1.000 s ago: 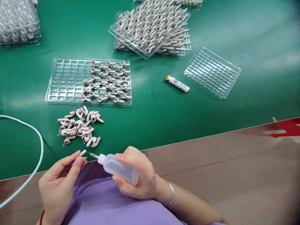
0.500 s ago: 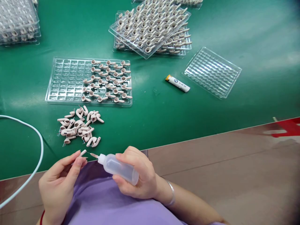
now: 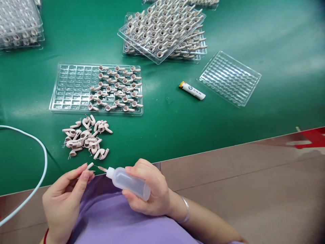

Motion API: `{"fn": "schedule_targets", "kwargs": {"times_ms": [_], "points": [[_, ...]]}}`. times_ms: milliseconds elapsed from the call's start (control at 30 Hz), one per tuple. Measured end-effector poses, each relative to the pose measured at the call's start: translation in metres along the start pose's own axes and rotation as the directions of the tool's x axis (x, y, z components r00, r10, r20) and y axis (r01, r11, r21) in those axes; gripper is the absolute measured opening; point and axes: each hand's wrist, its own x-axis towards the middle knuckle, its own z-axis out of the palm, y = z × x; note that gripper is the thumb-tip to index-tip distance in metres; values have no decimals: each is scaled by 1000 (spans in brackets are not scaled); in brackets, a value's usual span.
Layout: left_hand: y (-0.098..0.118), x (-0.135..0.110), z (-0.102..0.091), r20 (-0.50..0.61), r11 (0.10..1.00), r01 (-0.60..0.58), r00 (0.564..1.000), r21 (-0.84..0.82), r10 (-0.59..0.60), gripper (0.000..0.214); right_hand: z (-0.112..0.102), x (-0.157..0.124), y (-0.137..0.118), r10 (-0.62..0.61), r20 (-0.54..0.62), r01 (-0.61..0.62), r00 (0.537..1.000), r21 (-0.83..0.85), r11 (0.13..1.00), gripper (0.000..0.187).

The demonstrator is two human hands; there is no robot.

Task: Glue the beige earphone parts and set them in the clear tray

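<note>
My left hand pinches a small beige earbud-shaped part between thumb and fingertips at the table's near edge. My right hand is wrapped round a small translucent squeeze bottle. The bottle's thin needle tip points left and almost touches the held part. Just beyond my hands lies a loose pile of the same beige parts on the green table. Behind the pile sits a clear plastic tray, its right half filled with parts laid in rows.
A stack of full trays stands at the back centre and another stack at the far left. An empty clear tray lies at right, a white lighter beside it. A white cable curves across the left.
</note>
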Motion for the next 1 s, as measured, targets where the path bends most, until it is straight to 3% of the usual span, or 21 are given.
{"fn": "schedule_targets", "kwargs": {"times_ms": [600, 733, 833, 900, 1000], "points": [[1, 0, -1, 4, 1000, 20, 1000, 0, -20, 22, 0, -2, 1, 4, -4, -4, 1000, 19, 1000, 39], [3, 0, -3, 22, 993, 77, 997, -85, -75, 23, -4, -4, -3, 124, -14, -121, 992, 129, 984, 43], [13, -5, -3, 67, 984, 123, 991, -125, -116, 26, -7, 3, -10, 398, 40, -388, 916, 334, 859, 48], [23, -12, -1, 101, 980, 143, 986, -136, -130, 28, -7, 13, -14, 573, 148, -562, 806, 493, 664, 48], [32, -22, 0, 179, 969, 187, 971, -162, -158, 29, -4, 24, -16, 652, 304, -646, 695, 663, 379, 50]]}}
